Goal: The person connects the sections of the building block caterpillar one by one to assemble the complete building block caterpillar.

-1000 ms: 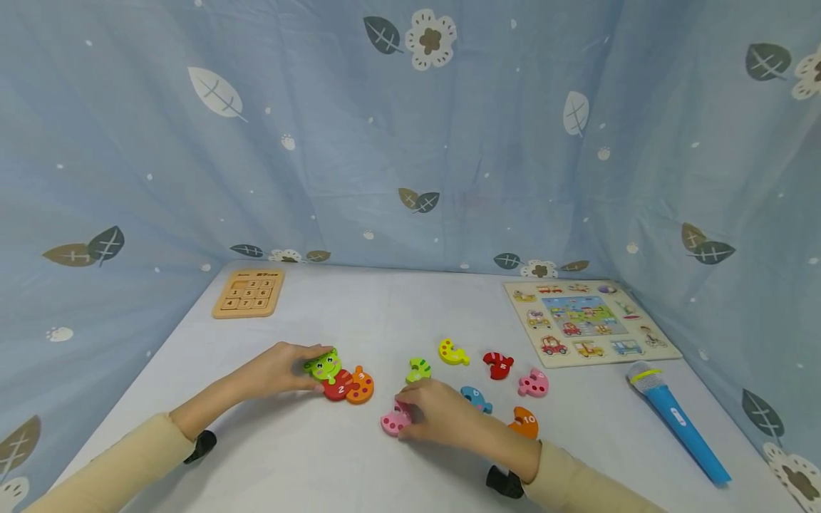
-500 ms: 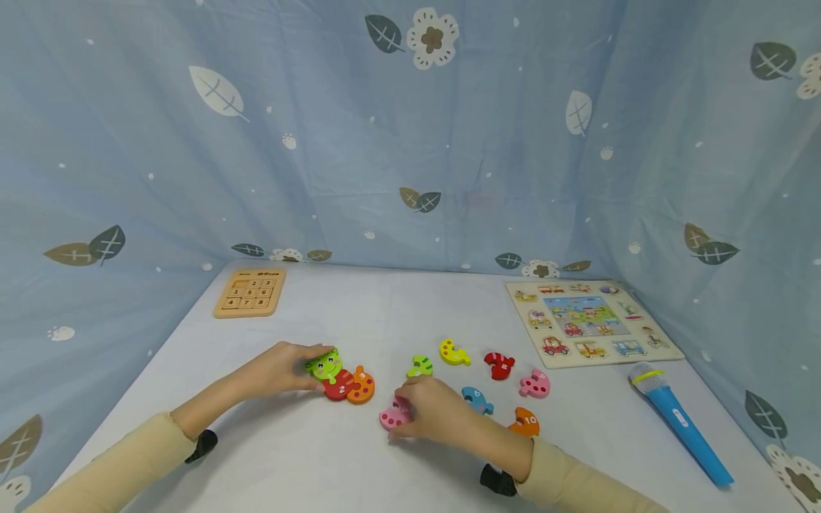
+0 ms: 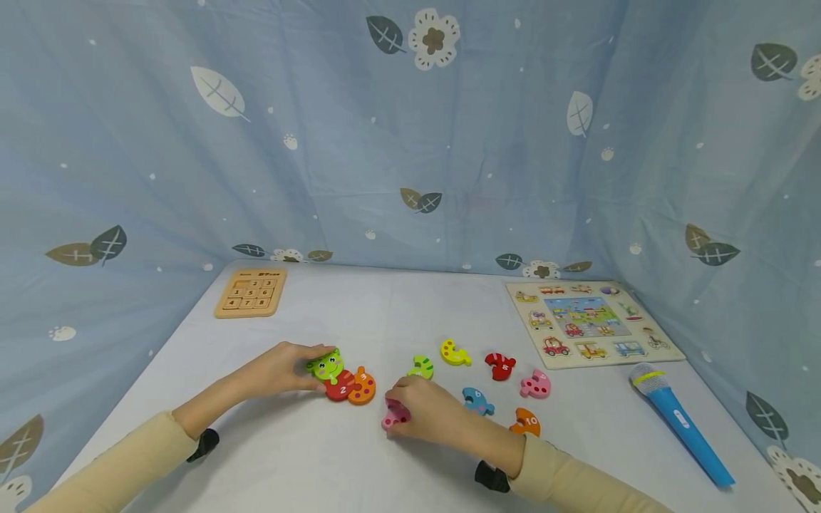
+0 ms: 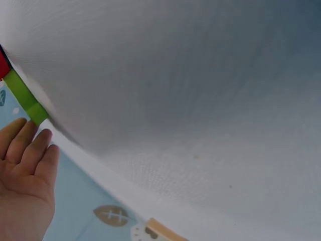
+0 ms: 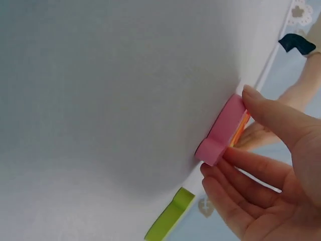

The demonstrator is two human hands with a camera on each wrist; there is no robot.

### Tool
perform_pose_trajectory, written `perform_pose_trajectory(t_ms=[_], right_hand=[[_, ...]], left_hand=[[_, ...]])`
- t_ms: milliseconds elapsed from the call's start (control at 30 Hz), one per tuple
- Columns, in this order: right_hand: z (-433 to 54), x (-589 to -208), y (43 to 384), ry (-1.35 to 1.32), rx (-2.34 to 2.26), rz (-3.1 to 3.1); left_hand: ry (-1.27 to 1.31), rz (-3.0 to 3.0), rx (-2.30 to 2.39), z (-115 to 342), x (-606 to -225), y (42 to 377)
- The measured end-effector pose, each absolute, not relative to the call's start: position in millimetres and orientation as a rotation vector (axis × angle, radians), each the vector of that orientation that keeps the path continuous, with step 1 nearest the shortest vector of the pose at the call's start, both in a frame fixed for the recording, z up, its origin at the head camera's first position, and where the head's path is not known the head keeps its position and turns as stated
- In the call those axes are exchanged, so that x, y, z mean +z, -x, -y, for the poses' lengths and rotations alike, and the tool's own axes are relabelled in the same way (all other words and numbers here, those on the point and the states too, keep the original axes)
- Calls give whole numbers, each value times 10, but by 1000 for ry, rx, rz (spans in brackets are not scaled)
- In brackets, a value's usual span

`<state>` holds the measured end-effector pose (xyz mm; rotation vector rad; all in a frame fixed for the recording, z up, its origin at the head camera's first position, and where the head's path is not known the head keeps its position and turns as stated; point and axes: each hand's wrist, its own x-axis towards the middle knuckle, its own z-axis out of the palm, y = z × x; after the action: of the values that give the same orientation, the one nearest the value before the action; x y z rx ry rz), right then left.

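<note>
My left hand (image 3: 282,370) holds a green smiling caterpillar-head puzzle piece (image 3: 329,365) between thumb and fingers. Joined to that head are a red piece marked 2 (image 3: 338,388) and an orange spotted piece marked 3 (image 3: 363,388). In the left wrist view, the fingertips meet the green edge of the head piece (image 4: 25,98). A pink spotted puzzle piece (image 3: 394,415) is pinched by my right hand (image 3: 431,410), a short way right of the orange piece. The right wrist view shows thumb and fingertips on the pink piece's edge (image 5: 225,123); its number is hidden.
Right of the right hand lie several loose pieces, among them green (image 3: 421,366), yellow (image 3: 454,352), red (image 3: 499,365), blue (image 3: 477,400), pink (image 3: 535,383) and orange (image 3: 526,422). Farther out are a number board (image 3: 250,293), a picture puzzle board (image 3: 593,324) and a blue microphone (image 3: 683,424).
My right hand has shifted slightly left with the pink piece, which has turned a little between the fingers. The left hand and the joined pieces have stayed put.
</note>
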<state>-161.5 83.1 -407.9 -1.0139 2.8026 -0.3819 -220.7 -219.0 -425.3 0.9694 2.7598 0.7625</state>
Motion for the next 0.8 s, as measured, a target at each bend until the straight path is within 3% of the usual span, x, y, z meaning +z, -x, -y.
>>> perform_pose_trajectory(t_ms=[800], right_hand=[[-973,-4079,1697,1049,-541,-2740]], left_hand=[[-1024,-2740,732,2180,-4268,2264]])
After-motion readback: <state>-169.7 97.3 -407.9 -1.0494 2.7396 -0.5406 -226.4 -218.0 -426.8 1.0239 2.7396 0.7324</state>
